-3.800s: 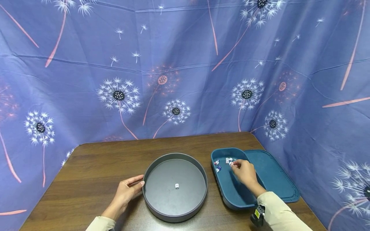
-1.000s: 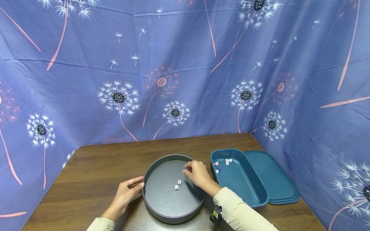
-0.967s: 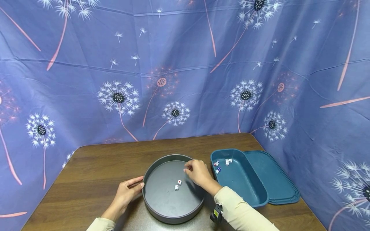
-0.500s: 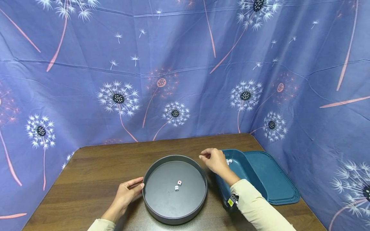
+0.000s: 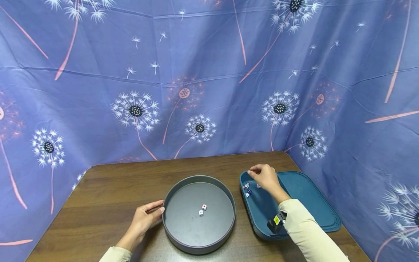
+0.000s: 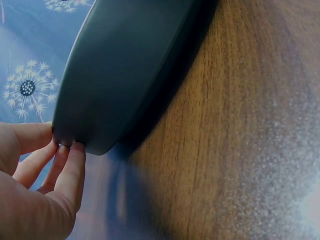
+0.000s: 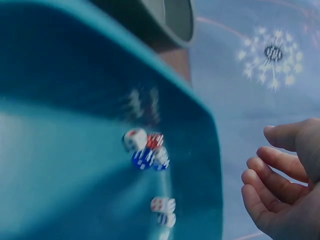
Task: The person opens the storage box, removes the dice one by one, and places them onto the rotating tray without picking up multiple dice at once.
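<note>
My left hand [image 5: 144, 218] holds the left side of a round dark grey pan [image 5: 199, 250], thumb at the rim and fingertips against the outer wall [image 6: 120, 65]. Inside the pan lie two white dice, one with a red pip [image 5: 204, 207] and one beside it [image 5: 201, 213]. My right hand [image 5: 266, 178] hovers over the far end of a teal box [image 5: 262, 218], its fingers loosely bent around nothing visible. Several small dice sit in that box, among them blue dice [image 7: 143, 159], a red die [image 7: 155, 140] and white dice [image 7: 135, 139]; the right hand partly covers some in the head view.
A flat teal lid [image 5: 311, 196] lies on the brown wooden table [image 5: 131, 182] against the box's right side. Blue dandelion-print cloth [image 5: 209, 91] hangs behind the table and along its right side.
A second white die, with a red pip, now lies in the pan; earlier my right hand pinched a die in the box. That hand has since moved from the pan back over the box.
</note>
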`<state>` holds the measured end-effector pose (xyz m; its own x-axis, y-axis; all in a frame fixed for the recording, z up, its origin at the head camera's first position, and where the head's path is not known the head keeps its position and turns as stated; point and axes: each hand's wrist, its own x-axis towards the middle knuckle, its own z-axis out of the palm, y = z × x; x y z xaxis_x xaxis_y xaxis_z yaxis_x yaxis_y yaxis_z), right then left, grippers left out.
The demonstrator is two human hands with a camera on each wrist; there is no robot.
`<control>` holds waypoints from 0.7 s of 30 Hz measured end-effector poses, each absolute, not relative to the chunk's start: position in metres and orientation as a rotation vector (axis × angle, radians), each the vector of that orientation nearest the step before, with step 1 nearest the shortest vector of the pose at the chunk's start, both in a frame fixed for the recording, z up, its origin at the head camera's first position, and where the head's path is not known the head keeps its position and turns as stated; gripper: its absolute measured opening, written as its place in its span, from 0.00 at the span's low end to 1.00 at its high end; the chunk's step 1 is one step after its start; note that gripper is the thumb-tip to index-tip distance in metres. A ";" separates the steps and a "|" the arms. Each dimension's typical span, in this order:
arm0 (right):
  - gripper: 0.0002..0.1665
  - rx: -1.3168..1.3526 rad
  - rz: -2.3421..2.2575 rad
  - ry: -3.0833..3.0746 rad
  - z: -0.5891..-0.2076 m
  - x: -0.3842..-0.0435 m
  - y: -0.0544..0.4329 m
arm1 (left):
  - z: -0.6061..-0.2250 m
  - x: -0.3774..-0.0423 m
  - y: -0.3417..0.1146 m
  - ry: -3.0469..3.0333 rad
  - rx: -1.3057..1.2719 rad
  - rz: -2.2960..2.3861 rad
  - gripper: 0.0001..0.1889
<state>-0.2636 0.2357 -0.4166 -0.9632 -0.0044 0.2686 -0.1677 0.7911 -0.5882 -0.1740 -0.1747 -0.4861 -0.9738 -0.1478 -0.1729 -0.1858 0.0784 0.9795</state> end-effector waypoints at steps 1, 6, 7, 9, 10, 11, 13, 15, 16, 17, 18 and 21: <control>0.11 0.126 0.929 -2.736 -0.418 -0.264 0.239 | -0.486 -0.174 -0.174 2.286 -0.351 2.086 0.19; 0.11 0.114 0.910 -2.759 -0.431 -0.269 0.253 | -0.486 -0.174 -0.174 2.297 -0.341 2.087 0.18; 0.11 0.111 0.911 -2.759 -0.434 -0.269 0.255 | -0.486 -0.174 -0.174 2.299 -0.339 2.086 0.18; 0.10 0.105 0.901 -2.759 -0.439 -0.271 0.259 | -0.486 -0.175 -0.174 2.300 -0.336 2.088 0.18; 0.10 0.105 0.900 -2.761 -0.441 -0.271 0.261 | -0.486 -0.175 -0.174 2.298 -0.336 2.090 0.18; 0.09 0.100 0.905 -2.767 -0.443 -0.272 0.263 | -0.486 -0.175 -0.174 2.294 -0.338 2.092 0.18; 0.09 0.091 0.913 -2.777 -0.448 -0.272 0.266 | -0.486 -0.175 -0.174 2.286 -0.343 2.099 0.18; 0.09 0.074 0.921 -2.797 -0.452 -0.273 0.269 | -0.486 -0.175 -0.174 2.282 -0.345 2.102 0.18; 0.09 0.064 0.923 -2.809 -0.455 -0.273 0.271 | -0.486 -0.175 -0.174 2.282 -0.346 2.100 0.18; 0.09 0.052 0.921 -2.821 -0.457 -0.273 0.272 | -0.486 -0.175 -0.174 2.285 -0.347 2.097 0.18; 0.09 0.045 0.916 -2.831 -0.459 -0.273 0.274 | -0.485 -0.174 -0.174 2.286 -0.347 2.095 0.18; 0.09 0.023 0.907 -2.861 -0.464 -0.272 0.276 | -0.484 -0.174 -0.174 2.292 -0.346 2.085 0.19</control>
